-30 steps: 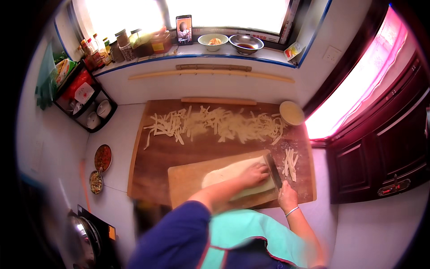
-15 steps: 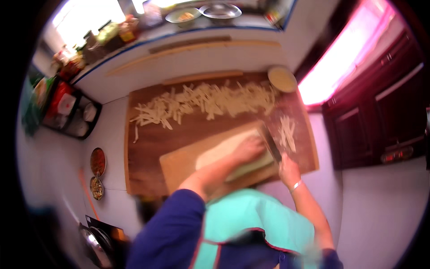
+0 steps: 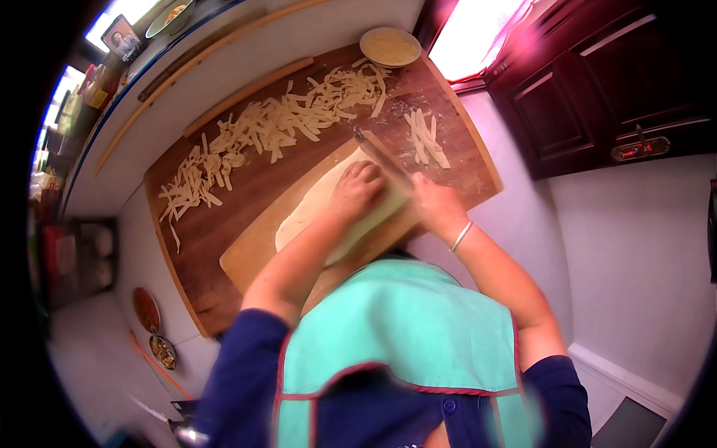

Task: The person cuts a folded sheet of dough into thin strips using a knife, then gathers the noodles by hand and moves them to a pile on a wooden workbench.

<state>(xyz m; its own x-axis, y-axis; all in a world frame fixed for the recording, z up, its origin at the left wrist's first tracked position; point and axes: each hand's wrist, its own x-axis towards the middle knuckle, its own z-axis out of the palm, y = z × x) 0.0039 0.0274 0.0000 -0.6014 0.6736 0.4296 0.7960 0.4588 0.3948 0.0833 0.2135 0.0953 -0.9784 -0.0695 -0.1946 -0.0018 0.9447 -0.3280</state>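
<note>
A sheet of pale dough lies on a wooden cutting board, slanting up to the right. My left hand presses on its right part, fingers bent and held together. Closed round the handle of a kitchen knife is my right hand. The blade stands just right of my left fingertips, at the dough's right end; whether it touches the dough I cannot tell. Beyond the knife, a small pile of cut dough strips rests on the wooden tabletop.
A long heap of dough strips spreads along the far side. A bowl of pale yellow contents stands at the far right corner. One rolling pin lies behind the heap. Dark red cabinet doors are at right, two dishes of food at left.
My view has turned and shifted, so the table sits more tilted. Both hands remain at the board's right end, the left on the dough and the right on the knife.
</note>
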